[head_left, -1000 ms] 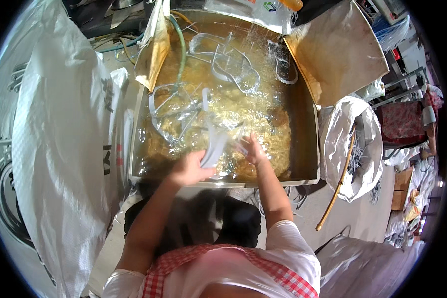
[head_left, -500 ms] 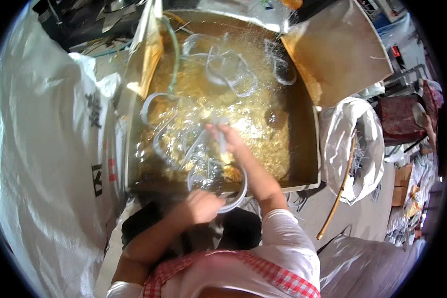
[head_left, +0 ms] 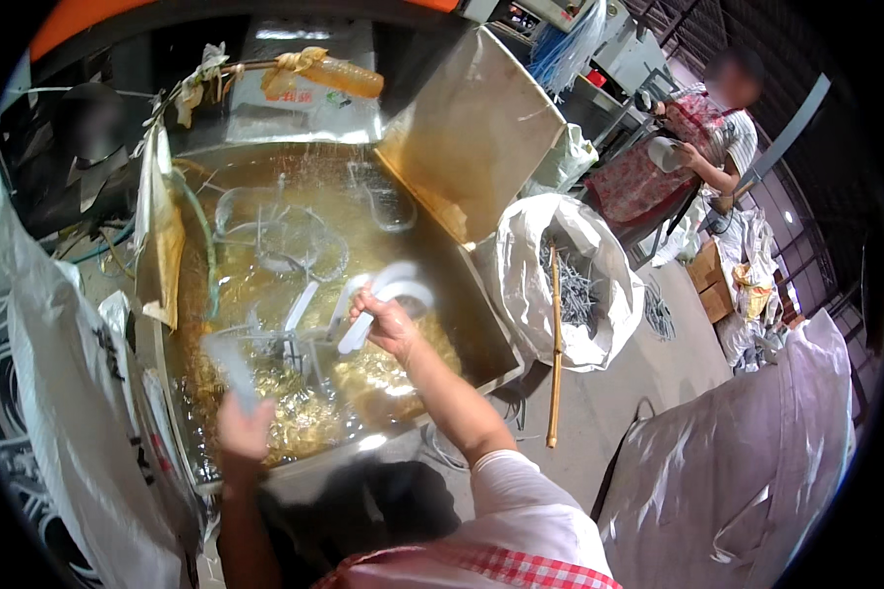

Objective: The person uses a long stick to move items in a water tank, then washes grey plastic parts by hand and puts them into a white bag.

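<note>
A wide tub (head_left: 496,388) of yellowish water lies before me, with pale, translucent plastic strips (head_left: 300,265) looped and tangled in it. My right hand (head_left: 391,326) is closed around a whitish curved plastic strip (head_left: 403,287), held over the right part of the water. At the tub's near left side, my left hand (head_left: 246,427) is blurred by motion; a smeared pale strip (head_left: 230,365) sticks up from its fingers. More strips lie between the hands, partly under the splashing surface.
A white sack (head_left: 614,339) of grey scraps stands right of the tub, a bamboo stick (head_left: 556,383) across it. A tan panel (head_left: 471,128) leans at the tub's back right. Farther off, a person (head_left: 648,157) holds a white object. Large sacks (head_left: 79,393) stand on the left.
The view has swung right and upward. My left hand has moved from the tub's front edge to its left side. My right hand now holds a curved strip raised above the water.
</note>
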Demonstrator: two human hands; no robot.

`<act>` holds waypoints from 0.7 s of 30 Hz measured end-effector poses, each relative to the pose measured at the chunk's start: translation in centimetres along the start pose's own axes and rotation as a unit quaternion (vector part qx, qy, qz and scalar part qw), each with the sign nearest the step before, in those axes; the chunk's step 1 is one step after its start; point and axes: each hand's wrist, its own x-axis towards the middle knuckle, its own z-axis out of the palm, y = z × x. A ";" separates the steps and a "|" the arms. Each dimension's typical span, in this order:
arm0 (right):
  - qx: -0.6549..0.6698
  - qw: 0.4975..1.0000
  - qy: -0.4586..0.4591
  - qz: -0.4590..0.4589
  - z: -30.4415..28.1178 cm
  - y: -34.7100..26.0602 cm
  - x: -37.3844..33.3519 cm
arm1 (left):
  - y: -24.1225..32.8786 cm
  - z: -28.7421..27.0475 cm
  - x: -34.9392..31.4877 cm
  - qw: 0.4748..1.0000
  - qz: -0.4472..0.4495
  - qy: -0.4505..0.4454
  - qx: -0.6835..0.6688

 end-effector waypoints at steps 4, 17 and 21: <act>-0.420 0.905 -0.063 -0.018 6.1 1.6 -3.0 | 2.8 3.4 0.6 0.912 -0.200 -0.168 0.316; -0.881 0.347 -0.320 0.039 5.2 7.5 -6.0 | 1.3 1.7 1.2 0.762 -0.247 -0.144 -0.581; -0.904 0.271 -0.329 0.014 6.9 7.0 -5.5 | 1.4 0.9 1.4 0.761 -0.239 -0.145 -0.586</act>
